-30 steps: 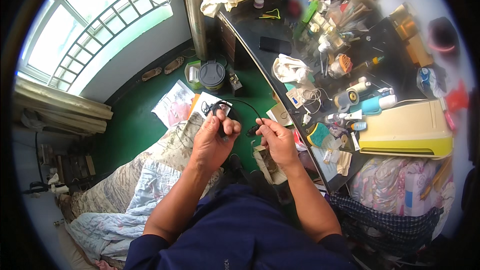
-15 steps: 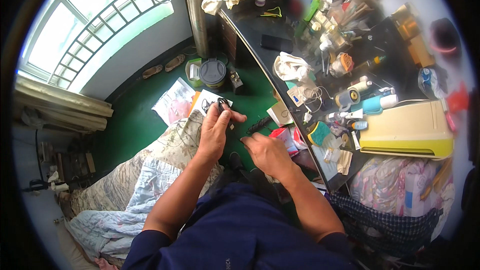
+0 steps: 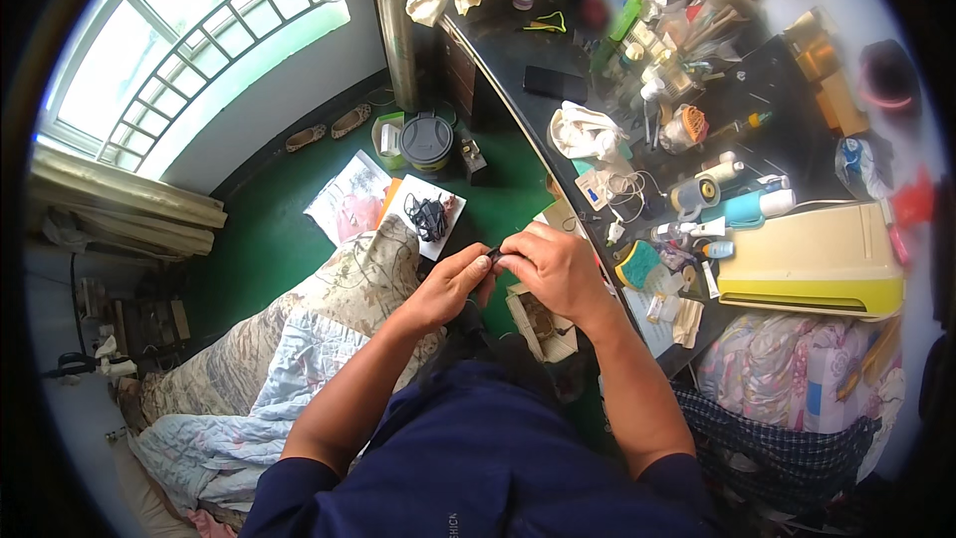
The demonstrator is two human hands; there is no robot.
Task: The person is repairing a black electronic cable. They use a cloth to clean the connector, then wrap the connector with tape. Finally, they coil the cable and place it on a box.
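In front of my body my two hands meet. My left hand [image 3: 453, 284] is closed, thumb and fingers pinching a short stretch of black cable [image 3: 494, 253]. From the other side my right hand [image 3: 558, 269] grips the same cable, its fingers curled and partly hiding it. Beyond my left hand, a tangled bundle of black cables [image 3: 429, 220] lies on a white flat box or sheet [image 3: 450, 239]. Just below my right hand stands an open cardboard box [image 3: 546, 331], whose contents are hard to make out.
A long black desk [image 3: 518, 50] crowded with bottles, a phone [image 3: 555, 84] and a beige-and-green appliance [image 3: 807, 264] runs along the right. A bed with a patterned cover [image 3: 299, 309] is at the left. A lidded grey bucket [image 3: 426, 141] and shoes [image 3: 351, 120] sit on the green floor.
My hands were apart and have come together on the cable. The left moved nearer and slightly right, uncovering the cable bundle. The open cardboard box now shows below my right hand.
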